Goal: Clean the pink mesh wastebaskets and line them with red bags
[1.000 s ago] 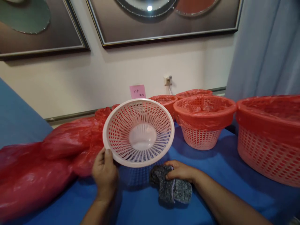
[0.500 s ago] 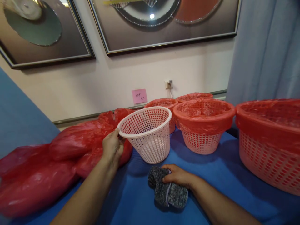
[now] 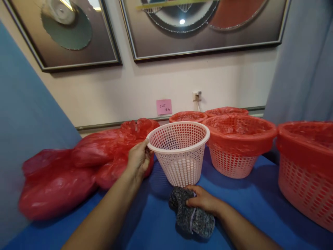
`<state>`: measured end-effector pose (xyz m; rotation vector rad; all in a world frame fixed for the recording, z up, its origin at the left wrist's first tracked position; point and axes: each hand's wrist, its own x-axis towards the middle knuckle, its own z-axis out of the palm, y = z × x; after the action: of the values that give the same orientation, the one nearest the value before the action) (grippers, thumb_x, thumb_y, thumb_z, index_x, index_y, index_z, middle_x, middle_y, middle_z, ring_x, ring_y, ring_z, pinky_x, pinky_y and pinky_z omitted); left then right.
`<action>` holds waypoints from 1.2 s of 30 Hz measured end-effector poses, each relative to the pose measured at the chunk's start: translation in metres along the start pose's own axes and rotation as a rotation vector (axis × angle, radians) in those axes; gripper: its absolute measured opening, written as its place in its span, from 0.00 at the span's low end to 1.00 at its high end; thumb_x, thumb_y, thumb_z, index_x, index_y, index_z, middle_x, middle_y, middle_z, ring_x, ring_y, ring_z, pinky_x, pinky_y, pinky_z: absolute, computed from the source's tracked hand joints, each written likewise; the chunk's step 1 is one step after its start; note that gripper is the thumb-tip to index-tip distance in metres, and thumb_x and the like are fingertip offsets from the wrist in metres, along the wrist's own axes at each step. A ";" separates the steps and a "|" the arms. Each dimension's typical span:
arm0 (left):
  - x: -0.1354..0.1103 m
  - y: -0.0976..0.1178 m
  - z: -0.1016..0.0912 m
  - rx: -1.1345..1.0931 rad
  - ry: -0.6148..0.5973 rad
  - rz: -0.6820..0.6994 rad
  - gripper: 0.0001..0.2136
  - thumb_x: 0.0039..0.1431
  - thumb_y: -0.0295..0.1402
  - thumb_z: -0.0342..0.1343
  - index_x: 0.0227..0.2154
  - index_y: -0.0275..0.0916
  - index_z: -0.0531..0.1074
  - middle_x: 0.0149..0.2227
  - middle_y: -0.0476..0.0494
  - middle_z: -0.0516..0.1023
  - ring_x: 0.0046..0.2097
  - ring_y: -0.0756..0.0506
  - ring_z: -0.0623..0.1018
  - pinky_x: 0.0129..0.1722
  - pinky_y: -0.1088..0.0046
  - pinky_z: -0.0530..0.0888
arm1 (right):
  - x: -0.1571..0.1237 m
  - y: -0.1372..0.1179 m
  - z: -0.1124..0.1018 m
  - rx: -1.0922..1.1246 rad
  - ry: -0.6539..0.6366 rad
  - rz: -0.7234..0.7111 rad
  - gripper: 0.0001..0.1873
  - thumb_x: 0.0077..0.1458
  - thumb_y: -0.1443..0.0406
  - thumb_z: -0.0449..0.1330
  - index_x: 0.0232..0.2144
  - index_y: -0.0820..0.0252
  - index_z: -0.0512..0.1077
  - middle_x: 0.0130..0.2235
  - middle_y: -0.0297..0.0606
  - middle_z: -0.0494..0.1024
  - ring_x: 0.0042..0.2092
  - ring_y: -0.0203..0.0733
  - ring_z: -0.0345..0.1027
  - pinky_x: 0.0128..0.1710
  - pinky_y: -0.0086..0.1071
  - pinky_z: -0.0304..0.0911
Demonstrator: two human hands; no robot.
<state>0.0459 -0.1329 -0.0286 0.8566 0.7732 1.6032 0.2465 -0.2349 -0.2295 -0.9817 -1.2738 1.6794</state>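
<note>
A pale pink perforated plastic basket (image 3: 182, 166) stands at the middle of the blue-covered table. My left hand (image 3: 139, 156) is closed on the left side of its rim. In front of the basket, my right hand (image 3: 204, 199) grips a dark grey speckled knitted bundle (image 3: 186, 215) from its right side. A thin lavender strip crosses the bundle, which is low over the table or resting on it; I cannot tell which. Its exact kind does not show. The part of the basket's bottom behind my right hand and the bundle is hidden.
Filled red plastic bags (image 3: 62, 177) lie at left. Behind and right are a red-lined basket (image 3: 234, 159), a larger red-lined basket (image 3: 307, 177) and further lined ones (image 3: 188, 116) by the wall. A pink note (image 3: 164, 107) and a socket (image 3: 197, 96) are on the wall.
The view has turned slightly left. The pink basket has shifted a little to the right and sits more level, with my left hand still on its rim. My right hand keeps the grey bundle.
</note>
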 end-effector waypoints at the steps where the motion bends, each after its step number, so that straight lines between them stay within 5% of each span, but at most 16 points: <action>1: -0.001 -0.001 -0.001 0.012 -0.001 -0.002 0.09 0.65 0.23 0.57 0.29 0.34 0.76 0.23 0.48 0.79 0.21 0.54 0.74 0.19 0.84 0.70 | -0.001 0.001 0.002 -0.008 -0.017 -0.026 0.27 0.38 0.63 0.68 0.45 0.59 0.75 0.35 0.32 0.79 0.35 0.40 0.72 0.38 0.34 0.65; 7: -0.028 -0.024 -0.029 0.158 0.017 -0.013 0.12 0.63 0.42 0.62 0.32 0.38 0.74 0.23 0.50 0.76 0.21 0.51 0.74 0.21 0.78 0.72 | -0.008 0.010 0.014 -0.076 -0.082 -0.161 0.25 0.44 0.60 0.67 0.47 0.58 0.75 0.40 0.37 0.81 0.40 0.45 0.74 0.43 0.37 0.68; 13: -0.092 -0.073 -0.107 0.412 0.089 -0.006 0.22 0.46 0.45 0.70 0.40 0.38 0.73 0.24 0.52 0.76 0.21 0.50 0.75 0.19 0.77 0.70 | -0.009 0.020 0.022 -0.281 0.134 -0.324 0.27 0.48 0.58 0.65 0.52 0.59 0.75 0.49 0.46 0.81 0.50 0.54 0.74 0.54 0.49 0.68; 17: -0.129 -0.084 -0.155 0.560 0.117 -0.034 0.22 0.49 0.48 0.66 0.39 0.36 0.75 0.22 0.53 0.74 0.19 0.50 0.72 0.16 0.77 0.67 | -0.004 0.011 0.051 -0.509 0.213 -0.451 0.25 0.50 0.63 0.61 0.53 0.56 0.77 0.53 0.45 0.79 0.56 0.54 0.72 0.60 0.50 0.64; 23: -0.156 -0.076 -0.193 0.741 0.081 0.009 0.19 0.57 0.48 0.61 0.40 0.37 0.77 0.23 0.51 0.75 0.23 0.48 0.76 0.22 0.73 0.73 | 0.020 -0.014 0.106 -0.841 0.058 -0.482 0.30 0.51 0.70 0.60 0.57 0.50 0.75 0.56 0.42 0.73 0.57 0.47 0.71 0.60 0.40 0.66; 27: -0.144 -0.059 -0.219 0.902 0.128 0.139 0.17 0.59 0.45 0.58 0.43 0.38 0.78 0.31 0.45 0.80 0.32 0.43 0.82 0.34 0.65 0.80 | 0.041 0.000 0.109 -1.117 0.132 -0.324 0.27 0.56 0.68 0.59 0.59 0.58 0.74 0.59 0.50 0.71 0.61 0.55 0.68 0.64 0.47 0.61; 30: -0.111 -0.034 -0.239 1.032 0.205 0.282 0.20 0.57 0.40 0.60 0.50 0.39 0.76 0.44 0.38 0.82 0.46 0.37 0.83 0.51 0.53 0.78 | 0.046 0.015 0.102 -1.191 0.158 -0.263 0.27 0.61 0.64 0.57 0.62 0.61 0.71 0.59 0.53 0.72 0.61 0.55 0.68 0.64 0.46 0.61; 33: -0.067 -0.011 -0.251 1.136 0.265 0.408 0.28 0.52 0.35 0.64 0.58 0.38 0.71 0.65 0.31 0.69 0.69 0.29 0.65 0.68 0.42 0.62 | 0.043 0.025 0.099 -1.237 0.210 -0.270 0.28 0.62 0.62 0.57 0.64 0.59 0.69 0.64 0.53 0.68 0.66 0.57 0.63 0.67 0.47 0.57; 36: -0.036 -0.005 -0.253 1.210 0.259 0.444 0.21 0.50 0.29 0.65 0.49 0.37 0.75 0.68 0.29 0.66 0.72 0.26 0.59 0.70 0.39 0.54 | 0.042 0.034 0.100 -1.261 0.278 -0.308 0.28 0.61 0.62 0.58 0.63 0.57 0.70 0.66 0.53 0.66 0.67 0.58 0.62 0.67 0.49 0.57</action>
<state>-0.1618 -0.1782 -0.1701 1.7696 1.9183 1.5493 0.1349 -0.2388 -0.2481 -1.5039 -2.1513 0.3305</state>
